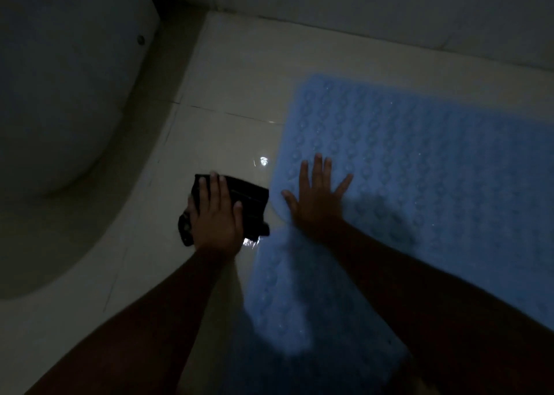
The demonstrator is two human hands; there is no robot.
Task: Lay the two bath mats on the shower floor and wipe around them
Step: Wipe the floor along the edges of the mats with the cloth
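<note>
A light blue bath mat (419,160) with a bubble pattern lies flat on the glossy cream tile floor (239,88). A second blue mat (299,304) lies nearer me, its far edge meeting the first. My right hand (317,196) presses flat, fingers spread, on the near left corner of the far mat. A black cloth (239,202) sits on the wet tiles just left of the mats, and my left hand (215,214) presses down on it with straight fingers.
A white toilet bowl (60,94) fills the left side, its base curving close to the cloth. A pale wall (389,10) runs along the back. Bare tile shows between the toilet and the mats. The room is dim.
</note>
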